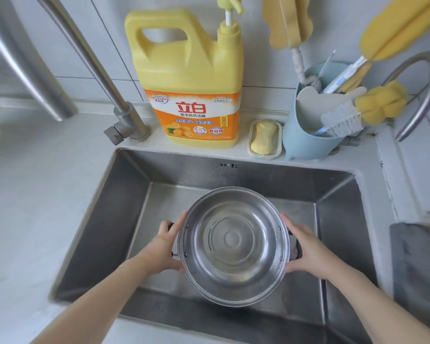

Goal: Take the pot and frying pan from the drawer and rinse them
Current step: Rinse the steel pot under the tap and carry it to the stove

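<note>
A round stainless steel pot [233, 245] with two dark side handles is held over the steel sink [144, 207], its open top facing me. A little clear water lies in its bottom. My left hand [165, 247] grips the left handle, fingers along the pot's side. My right hand [308, 249] grips the right handle the same way. No frying pan is in view. No water runs from the tap.
A steel tap [102, 73] rises at the sink's back left. Behind the sink stand a yellow dish soap jug [191, 78], a soap dish [265, 139] and a blue holder [308, 125] with brushes. A grey cloth [415, 264] lies on the right counter.
</note>
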Demonstrator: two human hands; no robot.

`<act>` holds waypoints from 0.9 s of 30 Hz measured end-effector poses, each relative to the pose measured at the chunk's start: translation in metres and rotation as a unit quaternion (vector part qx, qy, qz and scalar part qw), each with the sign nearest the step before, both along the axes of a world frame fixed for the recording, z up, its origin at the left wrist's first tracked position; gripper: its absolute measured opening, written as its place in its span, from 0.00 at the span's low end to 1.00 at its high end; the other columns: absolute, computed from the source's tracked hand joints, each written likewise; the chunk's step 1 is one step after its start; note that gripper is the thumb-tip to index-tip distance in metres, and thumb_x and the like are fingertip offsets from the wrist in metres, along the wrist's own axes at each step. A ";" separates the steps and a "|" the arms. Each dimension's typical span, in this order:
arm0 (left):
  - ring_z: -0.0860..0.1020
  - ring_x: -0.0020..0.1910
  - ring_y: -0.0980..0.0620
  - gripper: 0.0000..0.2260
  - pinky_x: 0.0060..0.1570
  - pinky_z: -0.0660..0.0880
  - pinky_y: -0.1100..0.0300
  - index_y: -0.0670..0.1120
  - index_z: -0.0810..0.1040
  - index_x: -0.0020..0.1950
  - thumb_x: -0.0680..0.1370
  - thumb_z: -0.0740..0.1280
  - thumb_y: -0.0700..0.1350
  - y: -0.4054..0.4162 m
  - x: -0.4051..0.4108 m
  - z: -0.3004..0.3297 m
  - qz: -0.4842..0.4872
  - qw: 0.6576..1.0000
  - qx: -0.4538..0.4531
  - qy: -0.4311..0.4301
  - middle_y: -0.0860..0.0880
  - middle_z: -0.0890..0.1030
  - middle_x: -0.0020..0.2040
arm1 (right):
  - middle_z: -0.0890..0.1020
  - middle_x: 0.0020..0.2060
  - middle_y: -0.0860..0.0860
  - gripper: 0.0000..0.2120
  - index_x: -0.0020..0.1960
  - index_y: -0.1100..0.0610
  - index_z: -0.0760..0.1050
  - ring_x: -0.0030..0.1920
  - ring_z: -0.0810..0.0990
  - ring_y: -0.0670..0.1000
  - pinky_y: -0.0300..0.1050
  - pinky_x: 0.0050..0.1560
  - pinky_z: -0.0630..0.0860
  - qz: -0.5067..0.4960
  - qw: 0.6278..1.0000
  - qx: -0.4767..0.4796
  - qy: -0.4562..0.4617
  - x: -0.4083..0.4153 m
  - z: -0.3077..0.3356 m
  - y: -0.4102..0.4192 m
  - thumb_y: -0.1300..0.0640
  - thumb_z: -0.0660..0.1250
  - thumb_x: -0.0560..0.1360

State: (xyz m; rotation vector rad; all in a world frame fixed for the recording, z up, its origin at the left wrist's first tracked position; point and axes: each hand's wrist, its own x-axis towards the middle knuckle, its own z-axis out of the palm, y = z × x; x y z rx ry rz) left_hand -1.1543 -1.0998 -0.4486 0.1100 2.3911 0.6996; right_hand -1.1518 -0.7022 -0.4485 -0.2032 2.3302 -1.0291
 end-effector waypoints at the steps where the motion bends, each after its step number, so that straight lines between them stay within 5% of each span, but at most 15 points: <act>1: 0.77 0.41 0.50 0.63 0.53 0.77 0.57 0.75 0.31 0.68 0.62 0.82 0.47 -0.005 0.000 0.010 0.003 1.000 0.003 0.023 0.56 0.57 0.62 | 0.65 0.57 0.40 0.61 0.70 0.22 0.40 0.41 0.76 0.46 0.31 0.49 0.73 -0.004 1.000 -0.007 0.019 0.002 0.009 -0.003 0.52 0.82 0.60; 6: 0.76 0.42 0.51 0.61 0.49 0.77 0.60 0.72 0.35 0.73 0.63 0.82 0.50 -0.023 0.017 0.062 0.013 0.979 0.009 0.203 0.56 0.58 0.62 | 0.65 0.55 0.37 0.59 0.74 0.27 0.44 0.43 0.75 0.50 0.42 0.53 0.76 -0.029 0.988 -0.004 0.153 0.020 0.064 -0.015 0.54 0.82 0.62; 9: 0.76 0.39 0.51 0.61 0.43 0.80 0.56 0.66 0.42 0.77 0.60 0.84 0.49 -0.025 0.033 0.100 0.034 0.932 -0.005 0.360 0.52 0.61 0.62 | 0.65 0.56 0.42 0.62 0.75 0.30 0.43 0.46 0.74 0.45 0.35 0.51 0.74 -0.038 0.957 0.028 0.288 0.030 0.107 -0.017 0.61 0.82 0.61; 12: 0.79 0.42 0.45 0.56 0.38 0.80 0.57 0.56 0.54 0.78 0.58 0.84 0.47 -0.021 0.045 0.148 0.047 0.858 -0.004 0.512 0.42 0.66 0.60 | 0.66 0.56 0.47 0.63 0.78 0.37 0.44 0.45 0.73 0.44 0.38 0.46 0.76 -0.056 0.888 0.083 0.448 0.041 0.162 -0.018 0.60 0.83 0.60; 17: 0.77 0.48 0.39 0.46 0.44 0.81 0.50 0.49 0.59 0.71 0.61 0.82 0.43 -0.017 0.044 0.246 0.026 0.728 0.033 0.684 0.39 0.66 0.59 | 0.67 0.56 0.59 0.27 0.72 0.53 0.57 0.46 0.73 0.52 0.32 0.59 0.68 -0.065 0.760 0.051 0.645 0.052 0.265 -0.019 0.42 0.60 0.79; 21: 0.77 0.45 0.41 0.39 0.49 0.79 0.53 0.48 0.59 0.69 0.66 0.80 0.44 -0.017 0.042 0.323 0.029 0.661 0.028 0.750 0.41 0.65 0.59 | 0.67 0.54 0.61 0.24 0.64 0.63 0.63 0.49 0.70 0.58 0.27 0.68 0.58 -0.076 0.674 0.081 0.731 0.050 0.337 -0.023 0.43 0.57 0.81; 27: 0.71 0.49 0.45 0.38 0.50 0.75 0.55 0.46 0.58 0.67 0.65 0.78 0.44 -0.017 0.042 0.397 0.022 0.565 -0.004 0.825 0.40 0.65 0.57 | 0.67 0.53 0.63 0.26 0.75 0.51 0.53 0.49 0.70 0.60 0.35 0.62 0.66 -0.055 0.574 0.056 0.815 0.043 0.399 -0.022 0.47 0.59 0.81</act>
